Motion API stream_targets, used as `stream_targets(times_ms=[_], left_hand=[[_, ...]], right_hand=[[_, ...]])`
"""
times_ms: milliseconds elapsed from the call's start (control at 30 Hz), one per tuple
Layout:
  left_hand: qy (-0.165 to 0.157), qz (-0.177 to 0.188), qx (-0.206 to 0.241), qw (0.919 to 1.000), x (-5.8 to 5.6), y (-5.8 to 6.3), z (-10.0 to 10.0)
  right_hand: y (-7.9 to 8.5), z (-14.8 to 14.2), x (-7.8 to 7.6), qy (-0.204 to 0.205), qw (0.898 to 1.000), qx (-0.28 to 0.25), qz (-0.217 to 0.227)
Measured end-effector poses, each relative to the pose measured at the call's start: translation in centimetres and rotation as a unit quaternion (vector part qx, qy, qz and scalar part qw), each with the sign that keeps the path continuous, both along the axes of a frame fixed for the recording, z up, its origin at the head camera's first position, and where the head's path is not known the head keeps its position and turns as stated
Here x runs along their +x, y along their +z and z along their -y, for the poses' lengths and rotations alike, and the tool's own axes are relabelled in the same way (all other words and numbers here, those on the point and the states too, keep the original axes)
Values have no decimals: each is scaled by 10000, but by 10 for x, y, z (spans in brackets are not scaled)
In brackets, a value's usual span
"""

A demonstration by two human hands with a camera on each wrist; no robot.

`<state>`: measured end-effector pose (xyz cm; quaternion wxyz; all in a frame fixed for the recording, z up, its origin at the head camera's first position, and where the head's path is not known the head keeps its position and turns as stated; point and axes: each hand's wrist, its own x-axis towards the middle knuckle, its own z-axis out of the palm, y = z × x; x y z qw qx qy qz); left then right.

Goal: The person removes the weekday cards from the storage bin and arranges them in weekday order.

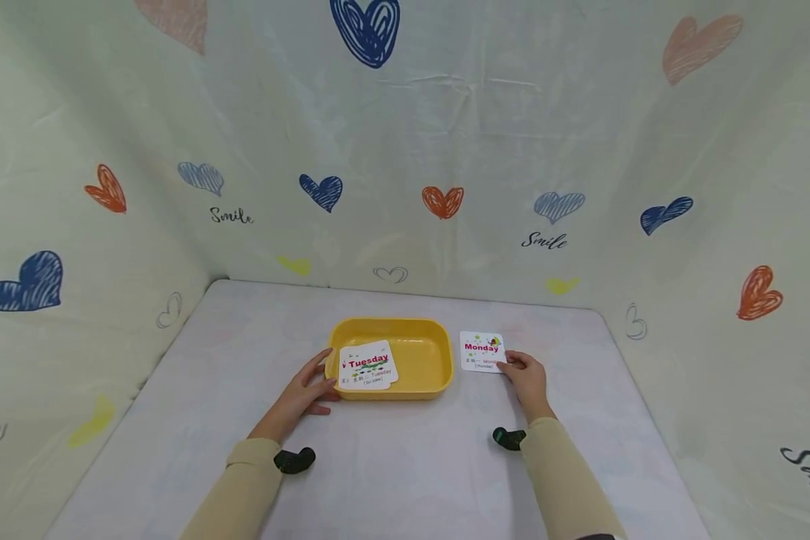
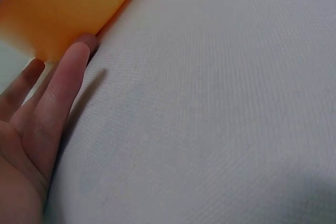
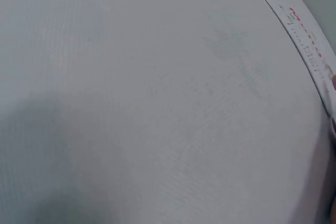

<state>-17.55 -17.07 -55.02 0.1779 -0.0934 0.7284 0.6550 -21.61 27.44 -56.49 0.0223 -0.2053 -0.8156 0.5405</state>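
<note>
A white square card printed "Monday" [image 1: 478, 346] is at the right of the table. My right hand [image 1: 528, 382] pinches it by its lower right corner. The right wrist view catches only the card's edge [image 3: 310, 45] and a sliver of fingertip. To the left stands a shallow yellow tray [image 1: 421, 352]. My left hand [image 1: 300, 394] holds the tray's left end, some fingers at the rim and others low against the outer wall. Inside the tray's left part lies a "Tuesday" card [image 1: 370, 365], overlapping at least one other card, mostly hidden beneath it.
A white-covered table [image 1: 405, 465] carries the tray and cards. A pale curtain [image 1: 486, 172] with printed hearts and "Smile" lettering encloses its back and sides. Dark rounded pieces [image 1: 295, 460] sit at both cuffs.
</note>
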Motion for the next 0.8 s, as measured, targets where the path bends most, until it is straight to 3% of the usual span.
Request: stream_targets(times_ms=[300, 633, 800], left_hand=[[-83, -88, 36, 9999, 2, 2, 0], [-88, -99, -55, 9999, 5, 5, 2], [-93, -98, -10, 9999, 4, 3, 2]], right_hand=[[20, 6, 5, -390, 9963, -722, -256], [41, 49, 12, 151, 9902, -1215, -677], [51, 76, 19, 406, 9759, -1817, -1142]])
